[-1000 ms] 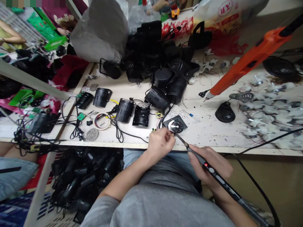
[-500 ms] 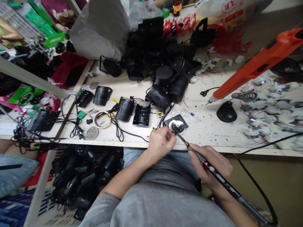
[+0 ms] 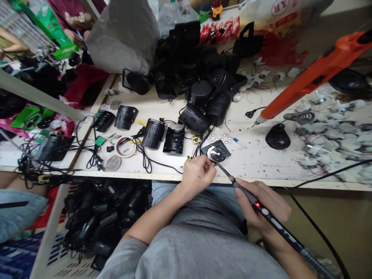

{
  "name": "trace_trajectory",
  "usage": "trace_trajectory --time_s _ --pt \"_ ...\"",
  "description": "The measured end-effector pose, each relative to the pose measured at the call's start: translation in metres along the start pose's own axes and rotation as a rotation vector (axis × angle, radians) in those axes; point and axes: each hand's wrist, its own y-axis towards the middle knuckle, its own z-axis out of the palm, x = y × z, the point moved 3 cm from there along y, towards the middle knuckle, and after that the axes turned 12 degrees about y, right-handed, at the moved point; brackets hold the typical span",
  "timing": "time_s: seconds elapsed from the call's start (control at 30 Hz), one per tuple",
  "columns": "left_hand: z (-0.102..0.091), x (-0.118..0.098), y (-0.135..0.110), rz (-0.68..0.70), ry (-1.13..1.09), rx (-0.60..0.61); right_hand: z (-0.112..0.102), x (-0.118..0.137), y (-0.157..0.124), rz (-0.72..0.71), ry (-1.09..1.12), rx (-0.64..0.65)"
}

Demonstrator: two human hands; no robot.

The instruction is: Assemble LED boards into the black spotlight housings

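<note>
A person's right hand (image 3: 266, 203) gripped a soldering iron (image 3: 274, 222), its tip near a square black part (image 3: 226, 148) on the table (image 3: 250, 164). The left hand (image 3: 199, 173) curled beside the part, any pinched item hidden.

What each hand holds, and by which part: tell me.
The right hand holds the soldering iron by its grey grip, behind the metal shaft. The left hand is curled; whether it holds anything is hidden.
</note>
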Motion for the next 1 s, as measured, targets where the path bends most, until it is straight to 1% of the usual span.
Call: trace_trajectory --time_s 0.17,0.27,0.33,0.4,0.47,0.57,0.63,0.73,0.9,1.0 --pt "-0.012 0.000 -0.006 0.031 -0.059 0.053 -0.001 -0.003 -0.005 0.021 0.023 -0.035" --pt "-0.020 0.005 -0.010 0.087 -0.102 0.077 -0.004 -0.004 -0.005 0.014 0.012 -0.050" --pt "-0.023 0.009 -0.012 0.122 -0.095 0.089 -0.005 -0.003 -0.004 0.018 -0.004 -0.042" --pt "-0.022 0.012 -0.013 0.128 -0.097 0.099 -0.006 -0.001 -0.002 0.041 -0.018 -0.014" --pt "-0.020 0.014 -0.013 0.094 -0.123 0.108 -0.007 0.000 -0.001 0.042 -0.020 -0.006" --pt "-0.015 0.015 -0.013 -0.013 -0.207 0.095 -0.007 0.000 -0.001 -0.001 -0.016 -0.041" --pt "-0.014 0.014 -0.013 -0.058 -0.257 0.074 -0.007 0.000 -0.002 -0.004 -0.021 -0.057" --pt "-0.014 0.010 -0.011 -0.052 -0.258 0.055 -0.008 -0.002 -0.003 0.013 -0.035 -0.070" --pt "-0.017 0.005 -0.007 -0.028 -0.180 0.068 -0.009 -0.003 -0.004 0.032 -0.029 -0.078" --pt "-0.015 0.004 -0.005 -0.058 -0.169 0.069 -0.008 -0.003 -0.005 0.030 -0.019 -0.067"
